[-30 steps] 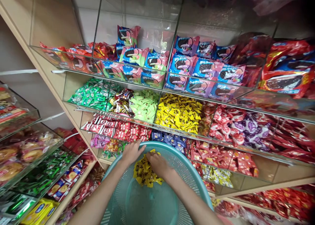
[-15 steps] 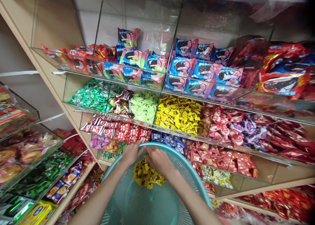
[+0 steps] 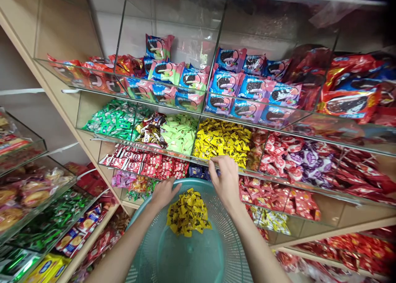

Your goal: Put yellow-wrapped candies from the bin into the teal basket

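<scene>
Since the earlier frame, our right grip [image 3: 226, 180] has left the heap of yellow candies [image 3: 188, 212] and gone up to the shelf. Now its fingers are bent at the glass front edge of the yellow candy bin [image 3: 224, 139]. They are half closed, with the back of the hand toward us, so we cannot tell if anything is inside. Our left grip [image 3: 163, 192] is closed over the far rim of the green basket [image 3: 198, 260], as before. The heap lies inside the basket, near the far rim, between our two arms. Blue candies [image 3: 198, 171] sit just behind the rim.
</scene>
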`<state>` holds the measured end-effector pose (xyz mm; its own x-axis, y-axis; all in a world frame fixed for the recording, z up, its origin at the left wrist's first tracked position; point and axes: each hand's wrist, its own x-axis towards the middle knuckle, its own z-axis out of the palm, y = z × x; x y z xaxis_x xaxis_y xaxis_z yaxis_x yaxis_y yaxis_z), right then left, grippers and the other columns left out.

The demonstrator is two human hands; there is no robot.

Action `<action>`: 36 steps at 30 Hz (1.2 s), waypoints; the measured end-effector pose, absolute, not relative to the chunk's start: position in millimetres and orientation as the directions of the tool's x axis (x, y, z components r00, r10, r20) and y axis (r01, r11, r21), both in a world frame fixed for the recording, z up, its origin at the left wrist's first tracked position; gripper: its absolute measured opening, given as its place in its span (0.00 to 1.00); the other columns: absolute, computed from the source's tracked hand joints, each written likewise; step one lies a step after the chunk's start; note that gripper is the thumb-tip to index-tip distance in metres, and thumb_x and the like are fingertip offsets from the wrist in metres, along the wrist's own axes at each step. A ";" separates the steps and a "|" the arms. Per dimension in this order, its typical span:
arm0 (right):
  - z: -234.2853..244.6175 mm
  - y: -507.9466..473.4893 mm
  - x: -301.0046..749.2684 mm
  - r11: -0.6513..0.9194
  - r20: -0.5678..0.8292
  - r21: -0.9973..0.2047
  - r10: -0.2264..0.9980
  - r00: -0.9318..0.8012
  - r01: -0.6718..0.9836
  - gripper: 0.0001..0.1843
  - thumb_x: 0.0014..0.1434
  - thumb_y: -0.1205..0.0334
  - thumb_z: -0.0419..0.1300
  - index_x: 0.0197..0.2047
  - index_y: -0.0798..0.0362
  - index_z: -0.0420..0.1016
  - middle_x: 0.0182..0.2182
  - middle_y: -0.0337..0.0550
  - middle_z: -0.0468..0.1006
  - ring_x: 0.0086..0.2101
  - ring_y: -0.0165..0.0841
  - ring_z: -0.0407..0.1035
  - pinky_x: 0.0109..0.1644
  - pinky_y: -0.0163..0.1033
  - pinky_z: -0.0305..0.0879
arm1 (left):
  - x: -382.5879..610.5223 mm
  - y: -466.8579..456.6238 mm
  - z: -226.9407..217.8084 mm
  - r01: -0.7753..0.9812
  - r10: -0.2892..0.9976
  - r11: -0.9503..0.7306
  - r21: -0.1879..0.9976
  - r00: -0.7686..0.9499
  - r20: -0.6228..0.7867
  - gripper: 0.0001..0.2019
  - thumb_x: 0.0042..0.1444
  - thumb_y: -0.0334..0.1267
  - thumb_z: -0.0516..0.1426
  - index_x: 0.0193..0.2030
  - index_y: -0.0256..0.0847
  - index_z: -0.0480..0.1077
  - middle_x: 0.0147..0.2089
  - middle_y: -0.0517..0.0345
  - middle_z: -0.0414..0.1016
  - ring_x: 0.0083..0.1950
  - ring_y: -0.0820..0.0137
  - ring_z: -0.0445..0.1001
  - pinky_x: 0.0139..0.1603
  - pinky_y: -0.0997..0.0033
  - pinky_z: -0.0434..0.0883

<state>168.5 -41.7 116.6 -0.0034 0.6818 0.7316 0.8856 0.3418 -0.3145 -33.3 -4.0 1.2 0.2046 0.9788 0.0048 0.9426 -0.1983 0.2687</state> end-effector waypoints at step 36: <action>115.2 -34.0 190.5 0.082 0.549 -0.314 0.829 0.110 0.946 0.27 0.60 0.43 0.43 0.45 0.53 0.73 0.45 0.49 0.72 0.44 0.40 0.62 0.46 0.47 0.52 | -33.6 -3.6 -1.4 0.946 0.978 -0.204 0.253 0.210 0.003 0.26 0.59 0.56 0.38 0.50 0.42 0.64 0.39 0.49 0.75 0.39 0.62 0.74 0.37 0.68 0.64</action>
